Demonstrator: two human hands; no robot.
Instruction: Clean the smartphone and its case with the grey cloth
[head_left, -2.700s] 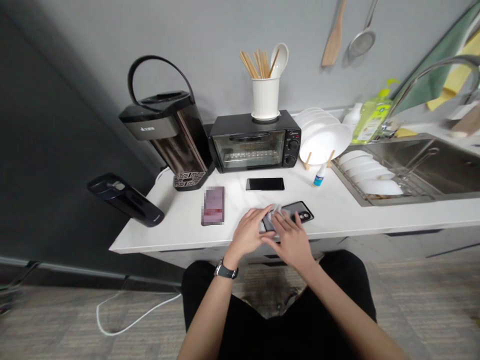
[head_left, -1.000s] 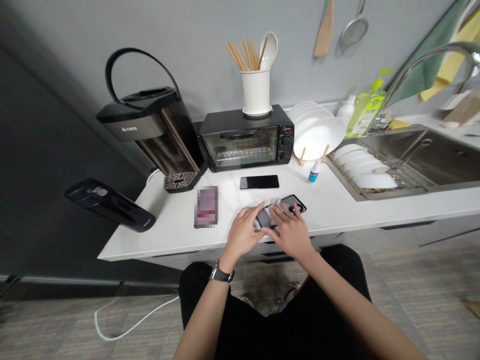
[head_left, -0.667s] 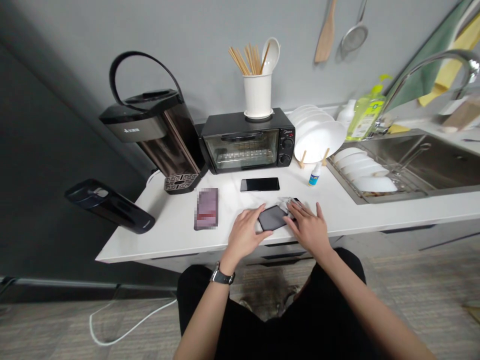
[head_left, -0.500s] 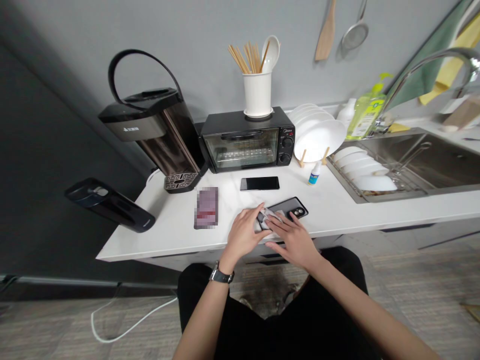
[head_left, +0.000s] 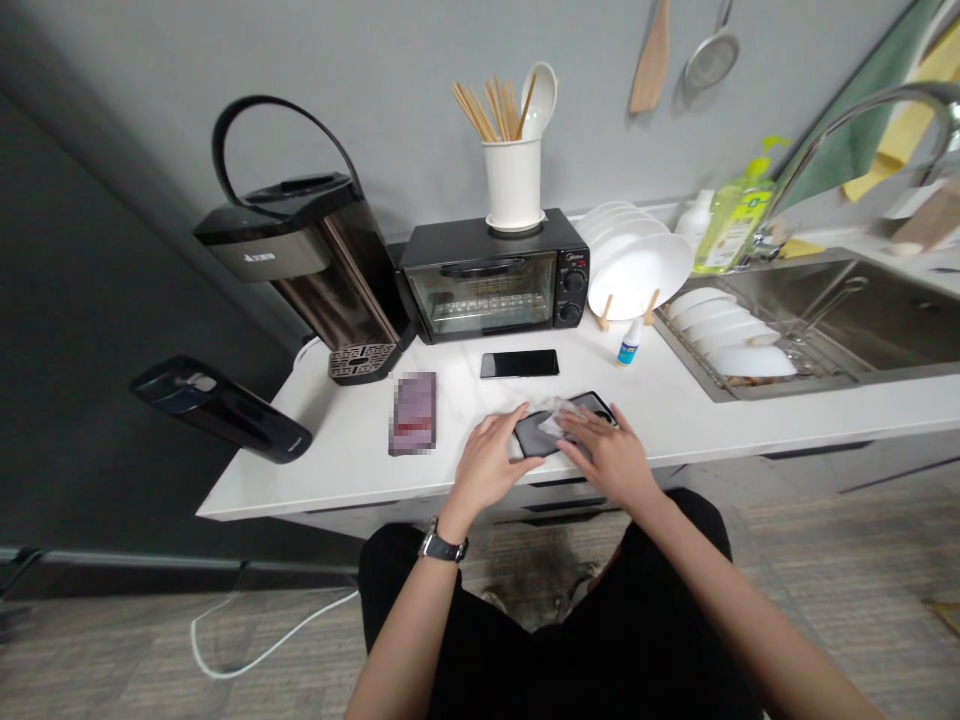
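Observation:
A grey, see-through phone case (head_left: 534, 437) with a black rim lies tilted on the counter near its front edge. My left hand (head_left: 489, 458) grips its left end between thumb and fingers. Under the fingertips of my right hand (head_left: 611, 455) is a crumpled white tissue (head_left: 553, 420), pressed onto the case's surface. These fingers cover much of the case's right end with the camera cut-outs. Just behind the case lies a black phone (head_left: 519, 364), screen up. A small spray bottle (head_left: 630, 343) with a blue label stands to the right.
On the counter (head_left: 337, 480) are a blurred-out purple packet (head_left: 413, 413), a dark tumbler (head_left: 221, 410), a water dispenser (head_left: 315, 250) and a toaster oven (head_left: 491, 285). White plates (head_left: 637, 280) stand in a rack beside the sink (head_left: 877, 345).
My right hand has slid right along the case with the tissue, from its left part towards the camera end. My left hand has stayed at the left end.

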